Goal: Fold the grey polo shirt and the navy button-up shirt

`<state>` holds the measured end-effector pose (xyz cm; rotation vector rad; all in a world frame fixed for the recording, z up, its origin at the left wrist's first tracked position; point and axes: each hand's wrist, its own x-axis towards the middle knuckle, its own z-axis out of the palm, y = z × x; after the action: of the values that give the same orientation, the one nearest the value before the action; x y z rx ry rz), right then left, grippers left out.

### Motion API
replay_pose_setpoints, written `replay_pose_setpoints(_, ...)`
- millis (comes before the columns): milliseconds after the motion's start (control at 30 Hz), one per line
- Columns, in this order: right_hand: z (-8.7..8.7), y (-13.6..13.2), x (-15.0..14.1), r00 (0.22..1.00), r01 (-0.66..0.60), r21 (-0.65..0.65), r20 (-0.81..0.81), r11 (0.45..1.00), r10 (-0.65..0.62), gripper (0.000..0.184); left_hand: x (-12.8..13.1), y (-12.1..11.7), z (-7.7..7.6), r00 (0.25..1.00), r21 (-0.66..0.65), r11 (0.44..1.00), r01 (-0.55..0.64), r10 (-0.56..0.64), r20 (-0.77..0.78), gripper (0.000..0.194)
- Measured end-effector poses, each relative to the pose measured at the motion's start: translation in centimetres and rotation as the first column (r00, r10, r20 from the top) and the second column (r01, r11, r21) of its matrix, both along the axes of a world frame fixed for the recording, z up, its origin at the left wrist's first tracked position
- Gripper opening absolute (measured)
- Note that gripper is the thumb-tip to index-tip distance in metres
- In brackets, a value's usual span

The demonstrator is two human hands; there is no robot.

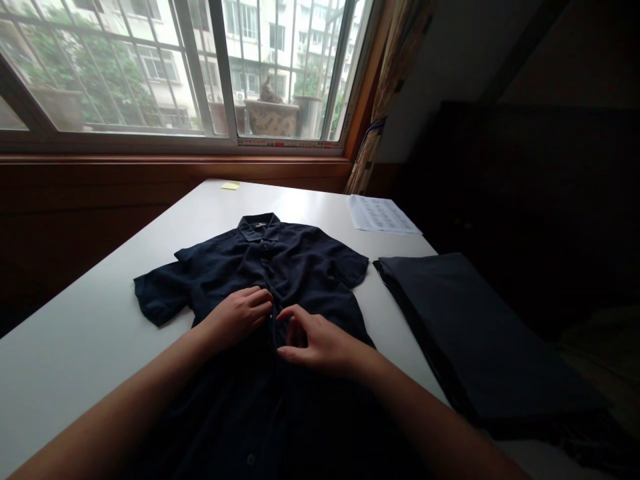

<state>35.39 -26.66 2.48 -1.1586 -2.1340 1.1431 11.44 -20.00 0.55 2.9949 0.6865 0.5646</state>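
The left hand (245,312) pinches the placket of one dark shirt (310,250) mid-frame, while the right hand's (315,341) grip is spread. The shirt lies flat, collar away — probably to keep its buttons reachable — on one tabletop (90,313), with one dark bundle (465,327) at right, one yellow note (231,186) upper left of centre.

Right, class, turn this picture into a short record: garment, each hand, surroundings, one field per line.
Garment: dark navy short-sleeved collared cloth shirt, front up
Surface: glossy white table
Left hand: at the shirt's front placket; grip unclear
Right hand: beside the placket, thumb and forefinger apart
Right side: flat dark rectangular item, material unclear
Far edge: small yellow paper note, left; white printed paper sheets, right
Beyond: grey-framed glass window
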Motion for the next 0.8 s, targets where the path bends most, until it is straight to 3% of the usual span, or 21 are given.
replay_pose_setpoints(167, 1.8, -1.9, -0.1, 0.995, -0.089, -0.064, 0.049, 0.994, 0.092, 0.044, 0.5, 0.4, 0.0, 0.996, 0.096, 0.993, -0.065, 0.07, -0.047, 0.014)
replay_pose_setpoints(300, 1.9, -3.5, -0.3, 0.985, -0.005, 0.048, 0.172, 0.999, -0.004, 0.04, 0.6, 0.9, -0.5, 0.993, 0.119, 0.986, -0.117, 0.12, -0.019, 0.014)
replay_pose_setpoints(400, 1.3, -3.6, 0.6, 0.974, 0.075, 0.052, 0.208, 0.996, -0.085, 0.02, 0.4, 1.1, -1.1, 0.992, 0.05, 0.991, -0.125, 0.123, 0.037, 0.013)
replay_pose_setpoints(500, 0.7, -3.2, 2.7, 0.979, 0.139, -0.049, 0.159, 0.989, -0.13, 0.006, 0.0, 0.9, -1.1, 0.979, -0.1, 0.987, -0.126, 0.14, 0.145, 0.022)
replay_pose_setpoints(633, 0.1, -3.1, 5.3, 0.966, 0.246, -0.141, 0.11, 0.959, -0.232, 0.022, -0.5, -0.5, 0.3, 0.963, -0.214, 0.977, -0.013, 0.069, 0.259, 0.013)
replay_pose_setpoints(800, -0.3, -3.3, 6.2, 0.961, 0.277, -0.201, 0.063, 0.94, -0.27, 0.025, -0.2, -2.6, 1.7, 0.981, -0.226, 0.963, 0.149, -0.116, 0.153, 0.01)
